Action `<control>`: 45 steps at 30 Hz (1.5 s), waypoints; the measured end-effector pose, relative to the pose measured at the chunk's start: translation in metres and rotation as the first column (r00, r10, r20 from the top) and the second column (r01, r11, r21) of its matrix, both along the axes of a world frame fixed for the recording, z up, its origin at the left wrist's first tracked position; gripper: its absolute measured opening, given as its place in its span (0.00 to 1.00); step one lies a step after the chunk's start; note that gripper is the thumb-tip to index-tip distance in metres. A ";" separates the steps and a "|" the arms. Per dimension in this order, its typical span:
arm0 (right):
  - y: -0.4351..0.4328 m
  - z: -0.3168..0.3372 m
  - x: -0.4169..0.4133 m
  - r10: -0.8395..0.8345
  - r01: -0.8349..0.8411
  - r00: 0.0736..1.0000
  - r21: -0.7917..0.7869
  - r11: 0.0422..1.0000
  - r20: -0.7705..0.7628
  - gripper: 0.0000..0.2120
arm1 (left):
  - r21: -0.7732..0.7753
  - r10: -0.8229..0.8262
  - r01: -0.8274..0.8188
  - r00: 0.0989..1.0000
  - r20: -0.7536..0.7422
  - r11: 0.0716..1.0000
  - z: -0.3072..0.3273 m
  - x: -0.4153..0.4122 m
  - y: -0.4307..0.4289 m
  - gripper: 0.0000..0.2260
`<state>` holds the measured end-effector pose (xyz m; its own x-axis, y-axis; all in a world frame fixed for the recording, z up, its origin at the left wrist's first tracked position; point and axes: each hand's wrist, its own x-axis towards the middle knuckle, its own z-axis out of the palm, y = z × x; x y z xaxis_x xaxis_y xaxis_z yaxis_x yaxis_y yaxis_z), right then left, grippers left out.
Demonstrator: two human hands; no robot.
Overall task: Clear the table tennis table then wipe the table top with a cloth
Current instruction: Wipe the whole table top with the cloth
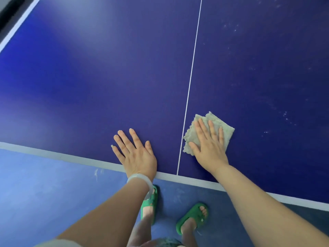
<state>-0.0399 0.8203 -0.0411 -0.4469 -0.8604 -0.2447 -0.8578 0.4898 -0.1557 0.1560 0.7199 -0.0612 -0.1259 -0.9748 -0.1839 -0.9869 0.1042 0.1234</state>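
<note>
I press the folded beige terry cloth (225, 128) onto the dark blue table top (106, 77) near its edge with my right hand (210, 147), fingers straight and spread for even pressure, splayed left hand (137, 155) bracing me.

Blue floor (44, 193) fills the lower frame from 8 to 4 o'clock, paler toward 8 and a darker grey-blue toward 4. White scuffs (97, 172) mark it at 7 o'clock. Two green sandals, left sandal (151, 202) and right sandal (193, 218), stand near each other at 6 o'clock, toes pointing toward 12. A pale, translucent bangle (140, 180) partly overlaps the left sandal. A dark strip (7, 13) crosses the corner at 10 o'clock.
</note>
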 end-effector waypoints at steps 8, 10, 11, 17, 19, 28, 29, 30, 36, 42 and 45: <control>-0.027 0.005 0.013 -0.348 0.351 0.936 -0.117 0.929 0.047 0.30 | 0.002 -0.027 0.027 0.985 -0.168 1.000 0.014 -0.003 -0.008 0.27; -0.027 -0.002 0.021 -0.294 0.292 0.955 -0.050 0.955 -0.026 0.31 | -0.088 -0.217 0.204 0.959 -0.180 0.975 0.017 -0.013 -0.006 0.26; -0.023 -0.004 0.025 -0.240 0.238 0.970 -0.049 0.970 -0.037 0.31 | -0.123 -0.299 0.282 0.941 -0.160 0.952 0.017 -0.023 -0.003 0.26; 0.058 -0.005 -0.008 0.044 -0.049 0.993 -0.045 0.998 -0.112 0.30 | -0.029 -0.377 0.377 0.926 0.012 0.926 0.003 -0.060 0.014 0.31; 0.069 -0.006 -0.048 -0.135 0.136 0.985 -0.001 0.991 -0.111 0.29 | -0.046 -0.367 0.369 0.929 0.047 0.928 0.001 -0.060 0.017 0.31; 0.035 -0.007 0.015 -0.077 0.071 0.992 -0.056 0.996 -0.101 0.32 | -0.045 -0.358 0.359 0.933 0.040 0.932 0.002 -0.061 0.018 0.30; 0.048 -0.008 0.018 0.029 -0.035 0.994 -0.061 0.997 -0.107 0.32 | -0.043 -0.355 0.356 0.934 0.037 0.933 0.001 -0.060 0.018 0.30; 0.063 -0.008 0.011 0.097 -0.103 0.990 -0.058 0.993 -0.099 0.31 | -0.043 -0.353 0.354 0.935 0.036 0.934 0.001 -0.060 0.018 0.30; 0.083 -0.005 -0.065 -0.377 0.387 0.911 0.026 0.922 -0.165 0.30 | -0.041 -0.352 0.354 0.935 0.038 0.934 0.002 -0.061 0.019 0.30; 0.031 -0.010 0.030 -0.305 0.299 0.943 -0.060 0.952 -0.135 0.32 | -0.032 -0.358 0.360 0.933 0.040 0.933 0.003 -0.062 0.018 0.30; 0.066 -0.012 0.045 -0.050 0.042 0.992 -0.072 0.997 -0.114 0.31 | -0.035 -0.357 0.357 0.934 0.012 0.934 0.001 -0.060 0.018 0.30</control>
